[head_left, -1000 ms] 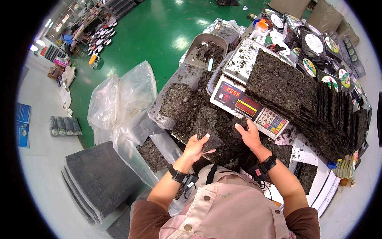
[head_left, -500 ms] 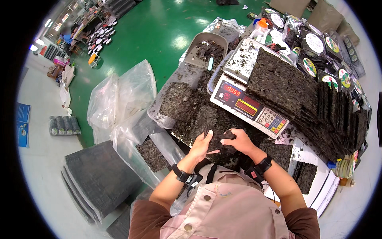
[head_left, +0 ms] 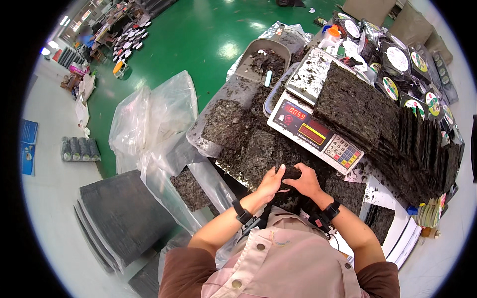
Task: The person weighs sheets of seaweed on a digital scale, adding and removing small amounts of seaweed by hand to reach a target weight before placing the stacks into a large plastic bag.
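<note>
Seaweed piece [head_left: 293, 173], dark and small, between the two hands on the near side of the scale [head_left: 309, 130]. The left hand [head_left: 270, 184] and right hand [head_left: 306, 181] meet around it, thumbs uppermost, with the fingers of both pinching it; the lower fingertips are hidden. Two hands probably serve to gather and press the brittle material without crumbling it.

Left of the scale and on its near side spreads a seaweed heap [head_left: 253, 149], apparently kept within easy reach. Bare surface [head_left: 381, 191] shows to the near right of the scale.

The scale faces the person, its display and keys uncovered, presumably for easy reading. A stack of sheets [head_left: 352, 107] overlaps the right part of the pan [head_left: 309, 74]; how much of its weight rests there cannot be told.

Well left of the scale lies a clear plastic bag [head_left: 161, 111], slumped and wrinkled. Beyond the scale to the left, a grey scoop [head_left: 248, 74] holds dark scraps, perhaps to keep them together. Beyond it to the right, labelled packages [head_left: 396, 58] lie heaped, seemingly set aside from the loose seaweed.
</note>
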The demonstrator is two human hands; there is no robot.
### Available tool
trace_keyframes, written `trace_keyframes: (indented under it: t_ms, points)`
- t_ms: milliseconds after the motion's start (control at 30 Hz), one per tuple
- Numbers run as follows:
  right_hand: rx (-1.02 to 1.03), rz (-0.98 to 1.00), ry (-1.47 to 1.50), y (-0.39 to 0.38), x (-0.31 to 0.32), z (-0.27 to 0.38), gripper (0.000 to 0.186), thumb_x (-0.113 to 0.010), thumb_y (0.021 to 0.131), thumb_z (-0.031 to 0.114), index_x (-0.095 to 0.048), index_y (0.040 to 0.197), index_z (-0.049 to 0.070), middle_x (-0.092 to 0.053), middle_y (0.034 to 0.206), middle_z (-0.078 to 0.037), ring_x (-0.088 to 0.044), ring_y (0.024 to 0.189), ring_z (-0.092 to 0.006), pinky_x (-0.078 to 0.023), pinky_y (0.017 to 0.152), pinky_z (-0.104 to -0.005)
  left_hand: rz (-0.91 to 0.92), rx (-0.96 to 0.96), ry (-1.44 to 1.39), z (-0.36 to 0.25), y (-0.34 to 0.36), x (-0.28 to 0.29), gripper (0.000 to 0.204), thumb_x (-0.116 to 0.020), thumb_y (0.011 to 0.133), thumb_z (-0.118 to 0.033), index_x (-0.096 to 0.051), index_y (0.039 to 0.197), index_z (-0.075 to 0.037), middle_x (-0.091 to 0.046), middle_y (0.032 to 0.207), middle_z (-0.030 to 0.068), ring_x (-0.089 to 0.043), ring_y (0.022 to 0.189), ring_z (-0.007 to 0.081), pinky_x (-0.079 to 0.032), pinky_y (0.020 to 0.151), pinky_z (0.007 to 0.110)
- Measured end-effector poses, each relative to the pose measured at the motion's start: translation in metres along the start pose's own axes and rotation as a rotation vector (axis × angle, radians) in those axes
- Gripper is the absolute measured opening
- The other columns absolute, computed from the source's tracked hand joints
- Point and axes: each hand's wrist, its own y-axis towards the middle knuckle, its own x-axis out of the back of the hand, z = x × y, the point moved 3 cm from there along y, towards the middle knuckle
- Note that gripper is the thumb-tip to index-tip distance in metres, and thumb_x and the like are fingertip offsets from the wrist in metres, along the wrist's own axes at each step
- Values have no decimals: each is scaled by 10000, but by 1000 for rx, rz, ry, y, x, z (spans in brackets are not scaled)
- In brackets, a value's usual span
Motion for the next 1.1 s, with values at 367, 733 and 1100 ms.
trace_keyframes:
  t_ms: [367,733,1100]
  points:
    - [419,-240,-268,-10,-1,19,273,-732,608,73,-540,795,21,-549,740,-134,-570,766,-334,-466,634,-407,3,74,-338,3,11,-3,406,-389,945,-433,-505,1066,-62,-578,982,82,-582,855,207,-506,748,422]
    - [181,-219,351,-4,26,9,207,-703,745,38,-513,818,2,-616,751,-59,-581,714,-70,-461,603,-240,83,114,-444,-16,-5,4,450,-357,956,-411,-465,1216,-60,-549,1191,105,-541,1086,261,-422,929,518]
    - [402,-95,-148,-10,16,20,332,-761,620,93,-601,903,26,-601,908,-120,-565,887,-329,-463,762,-391,42,-157,-125,-14,0,4,252,-543,907,-146,-519,1084,32,-617,962,109,-619,810,188,-533,690,332]
